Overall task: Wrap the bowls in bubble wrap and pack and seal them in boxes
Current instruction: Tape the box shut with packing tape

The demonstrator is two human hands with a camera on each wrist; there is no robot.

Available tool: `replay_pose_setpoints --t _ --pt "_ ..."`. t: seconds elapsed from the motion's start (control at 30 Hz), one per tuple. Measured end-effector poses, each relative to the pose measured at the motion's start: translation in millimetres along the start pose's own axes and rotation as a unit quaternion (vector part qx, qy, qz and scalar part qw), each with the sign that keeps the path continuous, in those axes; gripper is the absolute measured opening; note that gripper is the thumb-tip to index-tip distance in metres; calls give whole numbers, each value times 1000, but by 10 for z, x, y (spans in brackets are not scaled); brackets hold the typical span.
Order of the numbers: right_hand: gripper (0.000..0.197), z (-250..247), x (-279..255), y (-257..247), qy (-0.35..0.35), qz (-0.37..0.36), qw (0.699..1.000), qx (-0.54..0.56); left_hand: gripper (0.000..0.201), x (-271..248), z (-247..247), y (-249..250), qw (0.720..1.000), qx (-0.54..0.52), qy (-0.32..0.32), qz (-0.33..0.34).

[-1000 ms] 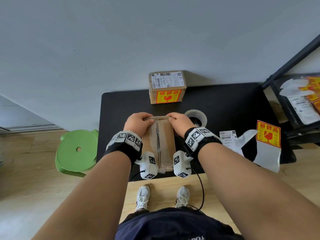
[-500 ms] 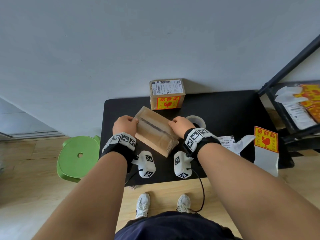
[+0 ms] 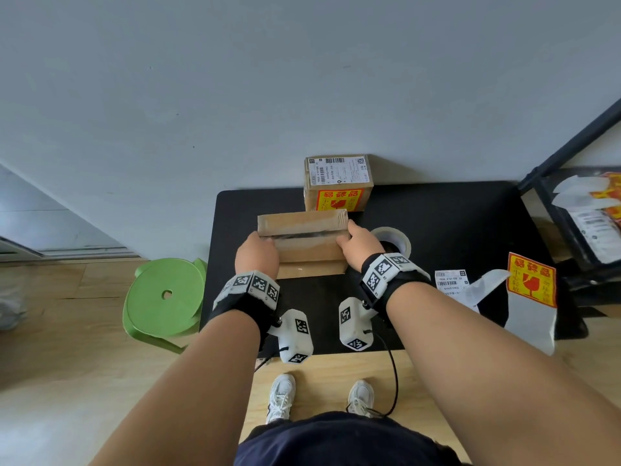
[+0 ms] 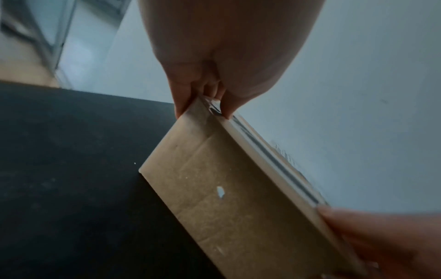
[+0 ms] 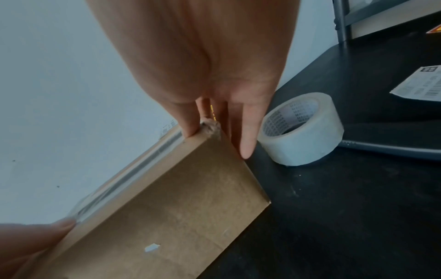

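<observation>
My head camera looks steeply down from above at the black rectangular tabletop (image 3: 453, 230). Each wrist camera sits close behind its hand, facing forward along the fingers. All three views share the brown taped cardboard box (image 3: 302, 243) (image 4: 226, 198) (image 5: 167, 217), mid-frame.

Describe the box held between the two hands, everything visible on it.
The box is plain brown cardboard, long and flat, with clear glossy tape running lengthwise over its top seam and wrinkling round the ends. It lies crosswise over the black table, just before the labelled box. The left hand grips its left end, the right hand its right end. One corner looks crushed; small white scuffs mark the near side.
</observation>
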State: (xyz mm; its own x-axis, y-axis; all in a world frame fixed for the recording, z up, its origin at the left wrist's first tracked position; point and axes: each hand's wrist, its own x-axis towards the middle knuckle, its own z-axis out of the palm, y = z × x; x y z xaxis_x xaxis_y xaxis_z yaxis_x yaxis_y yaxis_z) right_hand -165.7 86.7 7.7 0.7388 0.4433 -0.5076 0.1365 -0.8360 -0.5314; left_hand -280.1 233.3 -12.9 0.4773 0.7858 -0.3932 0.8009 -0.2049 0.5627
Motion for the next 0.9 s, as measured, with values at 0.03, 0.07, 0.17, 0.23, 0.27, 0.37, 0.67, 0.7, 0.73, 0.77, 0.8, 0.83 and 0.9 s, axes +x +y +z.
replay_pose_setpoints --t 0.03,0.07,0.17,0.23,0.27,0.37,0.67,0.7,0.73,0.77,0.8,0.83,0.9 --pt "58 -7 7 -5 -2 1 1000 -1 29 -14 11 -10 1000 5 5 -1" --pt "58 -13 12 -4 -4 1 1000 2 29 -27 22 -15 1000 11 10 -3" --pt "59 -21 10 10 -6 0 1000 20 30 -57 28 22 1000 16 14 -9" --pt "58 -30 6 27 -3 -7 1000 18 32 -84 36 68 999 25 11 -18" --pt "58 -40 10 40 0 -9 1000 13 37 -108 53 89 999 32 9 -18" --pt "57 -53 -4 110 19 -13 1000 18 64 -191 117 129 992 90 51 66" --pt "50 -274 -40 640 66 66 993 -79 88 -379 505 492 910 275 -58 304" --pt "52 -263 -56 718 64 57 991 -105 87 -382 523 495 911 282 -44 298" --pt "54 -246 -65 788 52 47 988 -140 86 -393 536 494 910 292 -32 294" --pt "54 -229 -63 845 36 35 982 -181 84 -410 545 500 908 301 -24 291" --pt "53 -217 -60 892 27 22 974 -224 83 -428 558 511 907 308 -20 288" --pt "50 -209 -38 930 27 10 967 -255 82 -447 568 527 907 312 -16 281" --pt "44 -192 7 976 36 -4 957 -288 81 -475 587 557 911 315 -10 266"
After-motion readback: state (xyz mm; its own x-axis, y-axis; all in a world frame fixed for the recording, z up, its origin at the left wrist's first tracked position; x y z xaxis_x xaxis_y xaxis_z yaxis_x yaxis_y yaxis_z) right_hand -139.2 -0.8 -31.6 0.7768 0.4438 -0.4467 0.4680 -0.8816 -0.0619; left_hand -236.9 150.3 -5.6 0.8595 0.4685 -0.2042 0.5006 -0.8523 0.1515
